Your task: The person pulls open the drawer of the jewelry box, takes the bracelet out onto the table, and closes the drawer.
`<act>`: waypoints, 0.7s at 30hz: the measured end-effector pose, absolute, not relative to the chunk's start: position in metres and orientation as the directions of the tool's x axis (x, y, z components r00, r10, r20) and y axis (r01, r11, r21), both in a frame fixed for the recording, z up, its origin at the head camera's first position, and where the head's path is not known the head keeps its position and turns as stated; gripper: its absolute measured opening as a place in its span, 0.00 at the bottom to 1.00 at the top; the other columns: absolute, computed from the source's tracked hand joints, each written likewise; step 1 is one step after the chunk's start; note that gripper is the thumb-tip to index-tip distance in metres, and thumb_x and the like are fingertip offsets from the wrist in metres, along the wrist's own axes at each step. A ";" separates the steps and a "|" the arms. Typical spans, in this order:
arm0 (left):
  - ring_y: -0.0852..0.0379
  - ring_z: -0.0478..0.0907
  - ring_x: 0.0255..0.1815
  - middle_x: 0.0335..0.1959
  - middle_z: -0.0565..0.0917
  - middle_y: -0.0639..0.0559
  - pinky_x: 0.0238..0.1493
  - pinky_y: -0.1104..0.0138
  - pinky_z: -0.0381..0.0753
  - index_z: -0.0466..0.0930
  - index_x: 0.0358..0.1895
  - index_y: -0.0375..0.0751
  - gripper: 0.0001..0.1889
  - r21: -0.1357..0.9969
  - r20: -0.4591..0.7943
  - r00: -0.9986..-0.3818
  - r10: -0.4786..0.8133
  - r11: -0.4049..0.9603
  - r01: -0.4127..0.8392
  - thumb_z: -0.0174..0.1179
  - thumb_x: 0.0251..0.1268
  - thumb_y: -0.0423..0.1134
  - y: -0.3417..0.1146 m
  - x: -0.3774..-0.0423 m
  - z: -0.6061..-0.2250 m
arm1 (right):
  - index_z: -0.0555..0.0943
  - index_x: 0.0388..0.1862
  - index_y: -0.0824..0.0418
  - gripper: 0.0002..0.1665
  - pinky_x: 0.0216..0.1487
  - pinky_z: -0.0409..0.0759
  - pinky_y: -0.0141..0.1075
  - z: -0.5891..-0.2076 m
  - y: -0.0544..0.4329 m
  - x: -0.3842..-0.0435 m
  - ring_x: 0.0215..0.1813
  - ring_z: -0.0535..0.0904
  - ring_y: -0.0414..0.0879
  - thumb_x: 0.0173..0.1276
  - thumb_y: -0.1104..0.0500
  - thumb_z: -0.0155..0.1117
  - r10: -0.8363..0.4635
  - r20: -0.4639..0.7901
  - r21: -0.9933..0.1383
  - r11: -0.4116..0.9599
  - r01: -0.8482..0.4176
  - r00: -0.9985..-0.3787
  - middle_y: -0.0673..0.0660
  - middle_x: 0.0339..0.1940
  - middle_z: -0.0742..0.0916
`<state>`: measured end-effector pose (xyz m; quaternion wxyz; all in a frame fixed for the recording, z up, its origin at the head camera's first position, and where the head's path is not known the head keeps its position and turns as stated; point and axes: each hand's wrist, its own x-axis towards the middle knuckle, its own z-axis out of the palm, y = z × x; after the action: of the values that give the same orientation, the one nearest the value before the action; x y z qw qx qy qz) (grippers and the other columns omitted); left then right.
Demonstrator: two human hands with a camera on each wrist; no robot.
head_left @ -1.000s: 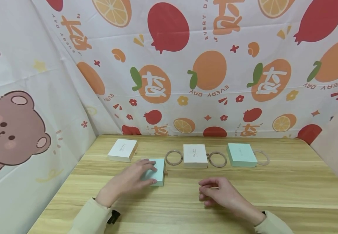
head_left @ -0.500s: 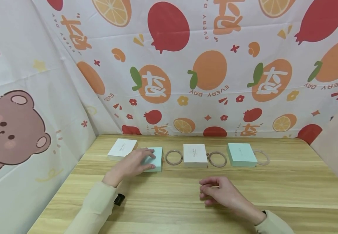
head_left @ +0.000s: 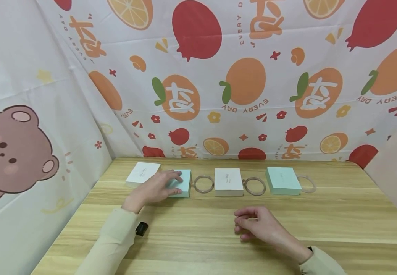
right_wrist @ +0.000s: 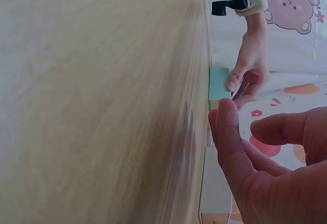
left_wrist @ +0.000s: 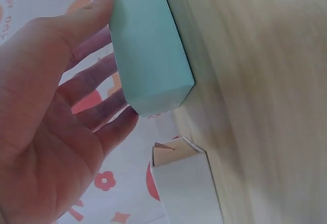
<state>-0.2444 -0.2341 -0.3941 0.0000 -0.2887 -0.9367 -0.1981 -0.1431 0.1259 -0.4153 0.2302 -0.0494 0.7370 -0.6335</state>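
Observation:
My left hand (head_left: 158,187) rests on a mint-green box (head_left: 186,184), its fingers spread over the lid and the thumb at the near top edge. In the left wrist view the mint box (left_wrist: 150,45) shows its side, with the thumb tip against its edge; some fingertips are hidden behind it. My right hand (head_left: 262,227) holds nothing near the middle of the table, its fingers loosely curved. Close to the left hand sits a white box (head_left: 142,172), partly covered by it. Right of the mint box lies a grey-brown bangle (head_left: 204,184).
Further right stand a white box (head_left: 228,182), another grey-brown bangle (head_left: 255,186), a second mint box (head_left: 283,181) and a pale bangle (head_left: 309,184). They form a row on the wooden table (head_left: 198,236). A fruit-print cloth (head_left: 233,130) hangs behind.
The left hand has slid the mint box away from me, into line with the other boxes, beside the left bangle. The right hand has stayed put.

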 end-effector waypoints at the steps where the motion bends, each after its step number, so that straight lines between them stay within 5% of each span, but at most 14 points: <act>1: 0.38 0.76 0.70 0.66 0.81 0.39 0.70 0.43 0.73 0.86 0.51 0.42 0.16 0.376 0.115 -0.834 0.540 0.753 0.540 0.71 0.63 0.44 -0.234 -0.245 -0.394 | 0.78 0.61 0.74 0.22 0.42 0.89 0.40 -0.415 0.126 -0.143 0.43 0.88 0.46 0.74 0.61 0.64 -0.366 -0.274 -0.957 0.191 0.217 -0.889 0.63 0.46 0.86; 10: 0.38 0.73 0.72 0.68 0.79 0.39 0.72 0.42 0.69 0.84 0.54 0.43 0.18 0.390 0.102 -0.844 0.526 0.760 0.521 0.71 0.64 0.45 -0.230 -0.250 -0.393 | 0.78 0.61 0.74 0.22 0.42 0.89 0.40 -0.415 0.126 -0.143 0.43 0.88 0.47 0.74 0.61 0.64 -0.370 -0.265 -0.960 0.184 0.210 -0.890 0.64 0.47 0.85; 16: 0.40 0.78 0.66 0.64 0.81 0.40 0.69 0.44 0.74 0.78 0.66 0.39 0.27 0.417 0.142 -0.897 0.420 0.796 0.438 0.67 0.68 0.48 -0.246 -0.244 -0.386 | 0.78 0.61 0.73 0.22 0.42 0.89 0.40 -0.416 0.127 -0.143 0.43 0.88 0.47 0.74 0.61 0.64 -0.364 -0.270 -0.959 0.190 0.212 -0.892 0.64 0.47 0.86; 21: 0.31 0.73 0.67 0.68 0.76 0.31 0.69 0.39 0.70 0.71 0.71 0.31 0.32 0.353 0.137 -0.931 0.339 0.861 0.366 0.63 0.72 0.48 -0.280 -0.237 -0.380 | 0.78 0.61 0.74 0.22 0.42 0.89 0.40 -0.415 0.127 -0.143 0.43 0.88 0.47 0.74 0.61 0.64 -0.363 -0.266 -0.960 0.188 0.209 -0.893 0.65 0.47 0.86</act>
<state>-0.2372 -0.2797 -0.3797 0.0352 -0.1829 -0.9640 -0.1897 -0.1429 0.1272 -0.4154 0.2251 -0.0521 0.7371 -0.6351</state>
